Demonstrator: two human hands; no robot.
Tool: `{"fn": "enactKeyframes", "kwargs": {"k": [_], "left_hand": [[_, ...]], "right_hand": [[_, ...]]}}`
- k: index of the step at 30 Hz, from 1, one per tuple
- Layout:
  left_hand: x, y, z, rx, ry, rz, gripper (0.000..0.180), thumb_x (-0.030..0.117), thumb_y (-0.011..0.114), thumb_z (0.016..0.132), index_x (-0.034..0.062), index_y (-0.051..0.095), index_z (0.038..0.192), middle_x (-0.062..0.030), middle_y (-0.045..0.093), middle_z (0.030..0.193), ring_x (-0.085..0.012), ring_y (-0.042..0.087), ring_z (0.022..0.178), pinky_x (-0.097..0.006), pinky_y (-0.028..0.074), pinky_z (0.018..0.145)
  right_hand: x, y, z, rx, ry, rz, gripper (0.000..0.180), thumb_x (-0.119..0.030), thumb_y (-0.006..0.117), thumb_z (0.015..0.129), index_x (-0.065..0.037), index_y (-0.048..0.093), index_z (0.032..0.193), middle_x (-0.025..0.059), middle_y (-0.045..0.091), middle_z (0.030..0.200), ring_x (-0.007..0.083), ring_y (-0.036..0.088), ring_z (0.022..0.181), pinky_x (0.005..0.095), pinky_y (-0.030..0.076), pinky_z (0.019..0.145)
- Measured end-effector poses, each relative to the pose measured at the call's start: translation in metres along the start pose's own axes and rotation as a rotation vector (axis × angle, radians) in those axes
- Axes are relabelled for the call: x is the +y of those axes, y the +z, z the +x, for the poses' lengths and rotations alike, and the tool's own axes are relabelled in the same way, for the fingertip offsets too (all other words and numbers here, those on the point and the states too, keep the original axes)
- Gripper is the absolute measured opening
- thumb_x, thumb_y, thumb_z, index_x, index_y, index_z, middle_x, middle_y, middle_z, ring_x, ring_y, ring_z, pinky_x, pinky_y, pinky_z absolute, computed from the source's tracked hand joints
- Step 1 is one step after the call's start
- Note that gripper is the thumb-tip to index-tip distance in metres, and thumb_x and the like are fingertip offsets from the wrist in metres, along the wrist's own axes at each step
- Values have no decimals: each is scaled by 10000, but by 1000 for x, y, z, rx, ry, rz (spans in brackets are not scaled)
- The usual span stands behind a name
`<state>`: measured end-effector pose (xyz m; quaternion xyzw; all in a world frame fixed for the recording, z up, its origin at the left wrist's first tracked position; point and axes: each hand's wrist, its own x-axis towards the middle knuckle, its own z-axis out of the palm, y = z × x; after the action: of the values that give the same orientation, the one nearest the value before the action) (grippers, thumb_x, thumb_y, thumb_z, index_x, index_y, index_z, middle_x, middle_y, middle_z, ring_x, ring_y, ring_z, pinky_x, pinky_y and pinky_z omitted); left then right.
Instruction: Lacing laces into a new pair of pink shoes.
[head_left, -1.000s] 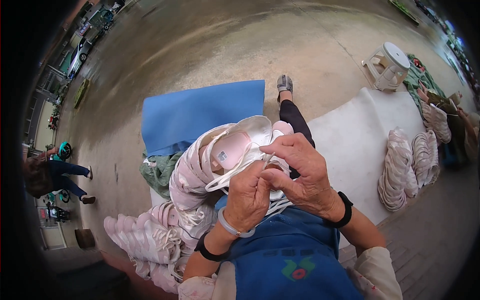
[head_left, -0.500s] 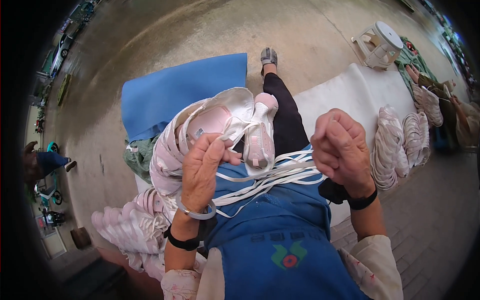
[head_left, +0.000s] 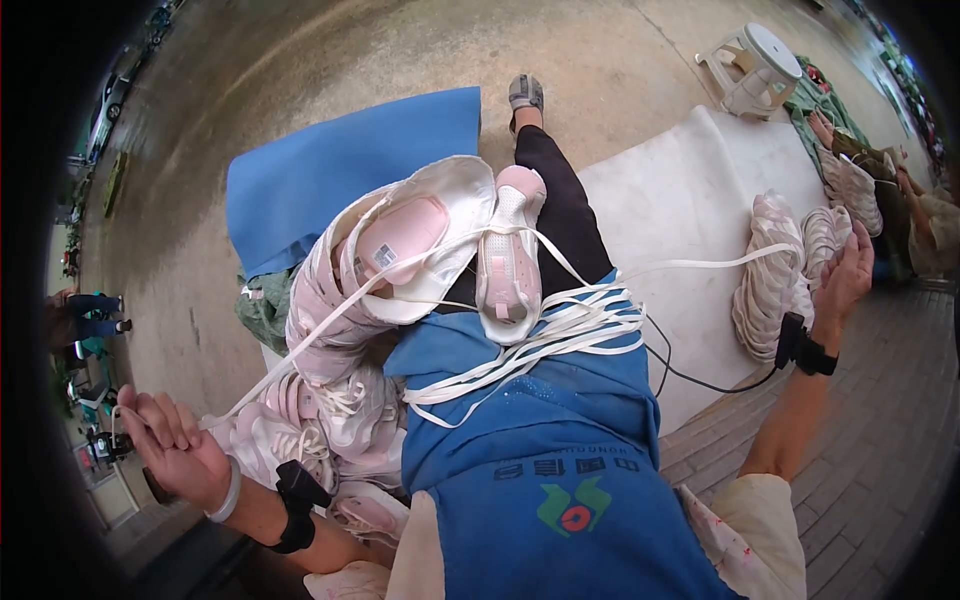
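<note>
A pink and white sneaker (head_left: 512,270) rests on my lap, toe pointing away. My left hand (head_left: 170,445) is stretched far out to the left, its fingers closed on a white shoelace (head_left: 330,315) pulled taut from the sneaker. On the right, my right hand (head_left: 845,280) is raised beside the stacked shoes, fingers closed. A white lace strand runs from the sneaker over my lap to this hand; the grip itself is partly hidden. A loose bundle of white laces (head_left: 570,335) lies across my blue apron (head_left: 530,440).
Nested pink shoes (head_left: 325,330) pile up at my left, by a blue sheet (head_left: 350,180). More stacked shoes (head_left: 770,280) lie on a white sheet (head_left: 650,200) at right. A white stool (head_left: 755,70) stands far right, near another person (head_left: 925,220). A dark cable crosses toward my right wrist.
Both hands have swung apart from the sneaker, left hand to the lower left and right hand to the right. The shoelace is now drawn out long and tight on both sides.
</note>
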<state>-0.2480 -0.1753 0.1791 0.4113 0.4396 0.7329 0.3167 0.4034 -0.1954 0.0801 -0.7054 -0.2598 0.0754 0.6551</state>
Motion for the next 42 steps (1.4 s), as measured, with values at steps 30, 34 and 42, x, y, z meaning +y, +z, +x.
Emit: {"fn": "enactKeyframes", "kwargs": {"k": [30,34,42], "left_hand": [[-242,117,-89,-993,-280,1003,205,147,465,938,-9,597,953,-150,653,695,-288,637,615,-379,497,594],[-247,125,-92,-972,-358,1000,212,135,442,929,-16,583,976,-154,667,737,-254,641,607,-362,505,584],[-256,150,-95,-1127,-278,1221,300,214,477,898,-62,562,979,-287,632,893,-450,608,798,-487,479,745]], "right_hand": [[43,162,-304,-1596,-465,-656,128,-145,594,843,-20,588,867,178,548,848,367,610,698,454,499,628],[35,173,-272,-1317,-381,-360,149,-165,608,848,-19,579,858,169,546,846,352,594,723,417,498,647],[34,193,-242,-1090,-476,-663,305,-241,667,816,3,521,924,172,565,813,353,632,694,406,525,583]]}}
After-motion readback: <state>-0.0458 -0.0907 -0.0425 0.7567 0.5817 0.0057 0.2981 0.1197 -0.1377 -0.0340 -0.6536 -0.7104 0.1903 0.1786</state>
